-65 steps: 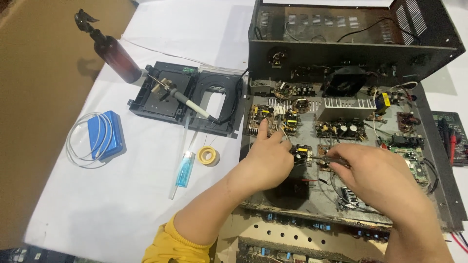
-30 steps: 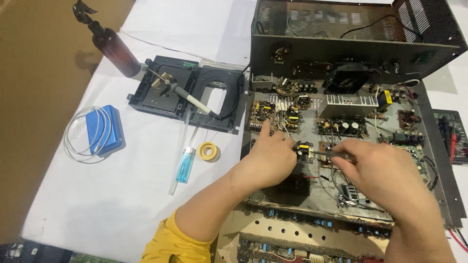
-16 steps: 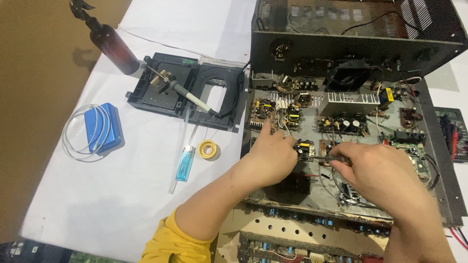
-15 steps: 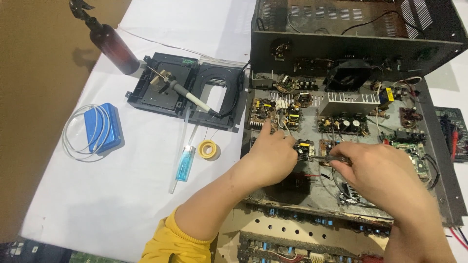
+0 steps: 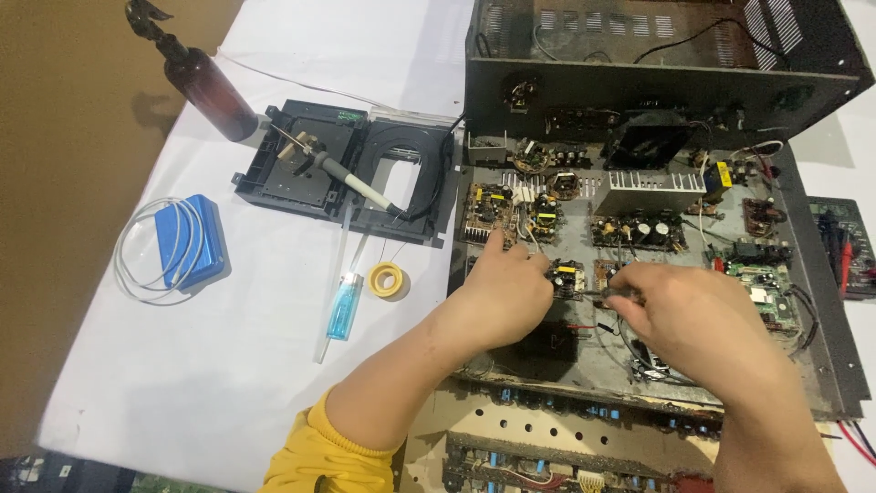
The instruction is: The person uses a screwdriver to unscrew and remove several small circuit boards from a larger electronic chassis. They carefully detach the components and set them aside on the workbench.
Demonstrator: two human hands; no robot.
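Both hands are working deep in the crowded metal chassis [image 5: 826, 365], barely any free room between parts. Left hand [image 5: 502, 297] is pinching a small circuit board [image 5: 568, 277] at its edge, near the chassis middle; right hand [image 5: 703, 319] is gripping a thin dark tool [image 5: 610, 293] touching it. White cloth table [image 5: 182, 365] alongside is carrying a blue lighter [image 5: 344, 309] and yellow tape roll [image 5: 387, 279].

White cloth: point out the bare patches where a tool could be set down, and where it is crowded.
The white cloth is bare near its front edge, below the blue box and lighter. Another bare patch lies behind the black tray, right of the brown bottle. The open chassis is crowded around the left hand and right hand.
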